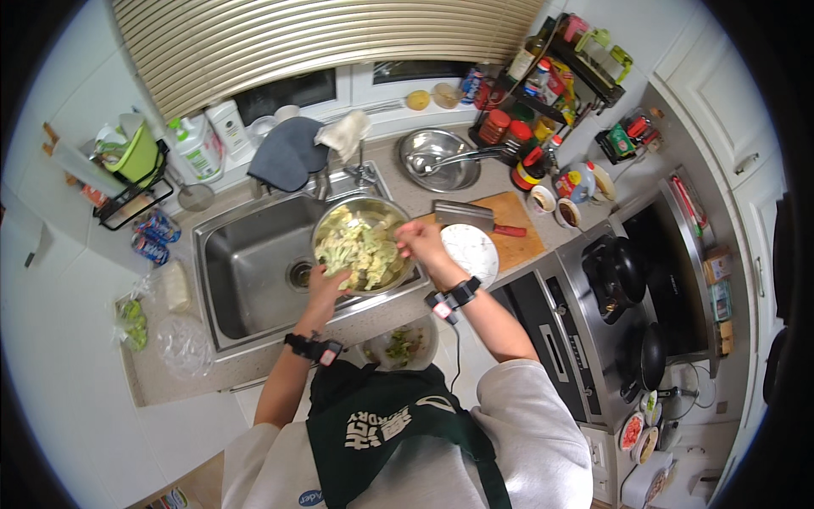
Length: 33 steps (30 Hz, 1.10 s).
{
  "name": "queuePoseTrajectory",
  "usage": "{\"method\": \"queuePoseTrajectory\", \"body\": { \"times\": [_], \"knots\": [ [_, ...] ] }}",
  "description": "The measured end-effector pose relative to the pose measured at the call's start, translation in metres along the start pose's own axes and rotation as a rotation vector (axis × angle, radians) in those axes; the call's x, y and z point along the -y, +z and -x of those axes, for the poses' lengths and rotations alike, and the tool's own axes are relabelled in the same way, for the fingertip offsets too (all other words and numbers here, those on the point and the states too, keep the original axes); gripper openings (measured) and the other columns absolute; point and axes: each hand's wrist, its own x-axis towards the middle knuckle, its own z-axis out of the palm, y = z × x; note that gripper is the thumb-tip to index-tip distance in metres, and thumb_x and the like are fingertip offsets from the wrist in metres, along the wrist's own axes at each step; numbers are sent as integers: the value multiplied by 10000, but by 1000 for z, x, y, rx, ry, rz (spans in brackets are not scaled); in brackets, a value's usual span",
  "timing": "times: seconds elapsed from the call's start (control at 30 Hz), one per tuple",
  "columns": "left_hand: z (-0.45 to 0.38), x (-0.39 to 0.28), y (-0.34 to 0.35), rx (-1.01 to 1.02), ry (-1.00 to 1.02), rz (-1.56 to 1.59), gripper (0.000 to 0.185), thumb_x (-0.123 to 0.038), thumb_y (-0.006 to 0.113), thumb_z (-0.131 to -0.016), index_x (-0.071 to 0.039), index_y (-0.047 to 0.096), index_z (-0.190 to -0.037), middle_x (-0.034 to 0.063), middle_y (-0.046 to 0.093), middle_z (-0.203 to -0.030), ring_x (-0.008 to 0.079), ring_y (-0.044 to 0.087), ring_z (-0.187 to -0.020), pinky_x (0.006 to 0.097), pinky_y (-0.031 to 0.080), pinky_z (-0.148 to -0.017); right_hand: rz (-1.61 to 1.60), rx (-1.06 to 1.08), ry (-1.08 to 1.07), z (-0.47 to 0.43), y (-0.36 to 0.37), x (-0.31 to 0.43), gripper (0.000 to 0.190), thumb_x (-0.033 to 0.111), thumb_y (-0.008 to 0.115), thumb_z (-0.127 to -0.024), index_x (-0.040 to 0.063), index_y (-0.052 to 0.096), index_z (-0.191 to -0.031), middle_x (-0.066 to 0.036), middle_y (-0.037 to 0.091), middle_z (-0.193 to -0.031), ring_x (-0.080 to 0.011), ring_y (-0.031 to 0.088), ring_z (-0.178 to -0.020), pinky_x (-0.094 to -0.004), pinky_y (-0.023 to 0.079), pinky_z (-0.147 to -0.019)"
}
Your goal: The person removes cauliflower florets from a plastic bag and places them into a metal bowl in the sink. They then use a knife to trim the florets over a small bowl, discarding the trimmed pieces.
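A stainless steel bowl [402,280] of cauliflower florets [361,251] sits over the right end of the sink [254,254]. My left hand [327,289] grips its near-left rim, thumb over the edge. At the right rim is my right hand [425,245], its fingers bent together; whether they pinch the rim or a small piece is unclear. Just right of that hand lies a white plate [469,254] on a wooden cutting board [521,248]. A cleaver [470,217] with a red handle rests across the board behind the plate.
A second steel bowl [439,143] with a ladle [455,160] stands by the window. Sauce bottles and jars crowd the corner. Black pans [652,356] occupy the stove at right. Below the counter edge, a bin [429,343] holds green scraps. Plastic bags [184,347] lie left of the sink.
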Motion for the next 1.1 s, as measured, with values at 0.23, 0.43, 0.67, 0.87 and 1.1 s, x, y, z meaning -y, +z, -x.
{"method": "queuePoseTrajectory", "body": {
  "times": [0.23,0.43,0.67,0.87,1.1],
  "knots": [
    [17,-18,8,161,-170,307,371,-115,674,-873,-42,480,-1181,89,589,-1045,162,619,-848,349,562,-715,1209,-488,-296,-30,-248,-29,223,175,599,-864,29,679,-1013,-233,670,-787,-405,666,-793,-506,523,-712],
    [7,-4,14,273,-264,643,341,-106,601,-924,-3,448,-1211,122,568,-1026,189,578,-826,265,492,-662,1392,-244,-180,-62,-312,-127,587,55,614,-804,97,443,-1364,-162,504,-1376,-335,464,-1285,-455,391,-1050],
    [20,-1,19,292,-452,1161,379,-151,531,-974,40,394,-1272,192,550,-1116,219,581,-876,302,539,-708,1655,-111,-194,-95,-307,-126,373,77,652,-749,59,607,-1119,-171,658,-1090,-324,641,-1009,-415,518,-855],
    [23,5,27,234,-304,1027,394,-159,535,-976,20,385,-1293,190,557,-1110,223,589,-896,287,536,-688,1669,-42,-140,-100,-303,-98,291,136,628,-767,40,626,-1042,-185,693,-932,-343,675,-897,-412,544,-781],
    [14,15,33,69,-37,530,234,-114,568,-945,-24,454,-1127,140,595,-1009,194,608,-784,248,489,-591,1391,-204,-186,-74,-325,-82,208,195,596,-797,20,675,-876,-240,676,-819,-398,665,-808,-466,535,-740]
  ]
}}
